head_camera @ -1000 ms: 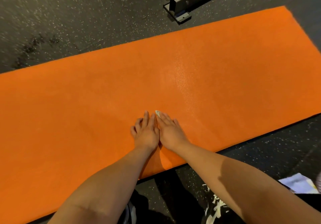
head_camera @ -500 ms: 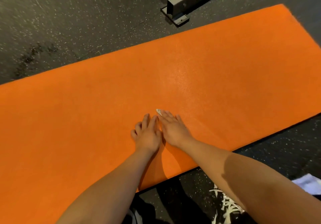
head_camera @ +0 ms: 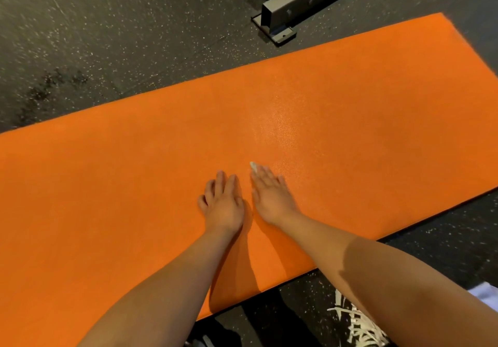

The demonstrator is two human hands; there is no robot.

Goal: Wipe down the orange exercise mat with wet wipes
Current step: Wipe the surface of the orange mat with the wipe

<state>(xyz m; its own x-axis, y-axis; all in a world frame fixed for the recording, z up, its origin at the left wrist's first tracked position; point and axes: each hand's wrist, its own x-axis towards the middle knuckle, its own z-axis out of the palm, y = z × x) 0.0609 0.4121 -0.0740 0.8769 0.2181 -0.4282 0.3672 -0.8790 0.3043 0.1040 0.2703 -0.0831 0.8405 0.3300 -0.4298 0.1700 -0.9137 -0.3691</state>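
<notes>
The right hand [head_camera: 272, 198] lies flat on the orange exercise mat [head_camera: 107, 185], fingers straight and close together, pressing down on a wet wipe [head_camera: 253, 165]. Only 1 pale corner of the wipe shows past the fingertips, and the rest is hidden under the palm. The left hand [head_camera: 223, 205] rests just beside it, palm down with the fingers relaxed and a little spread, and holds nothing that can be seen. The 2 hands are near each other but apart.

The step in hand looks like a wiping pass over the near middle of the mat. To do it well, the right palm should keep even pressure so the wipe slides flat rather than bunching. The left hand should pin the mat, since the thin foam may creep or ripple on the floor. Overlapping strokes toward the far long edge would leave no strip missed.

The mat lies flat and slantwise across the view, its near edge below the forearms. A pale sheen sits just beyond the right hand — dampness or lamp glare, I cannot tell which.

Around it is dark speckled rubber flooring [head_camera: 107, 37], with a darker blotch [head_camera: 54, 85] off to the left. A grey metal equipment foot [head_camera: 291, 4] stands just past the far edge.
</notes>
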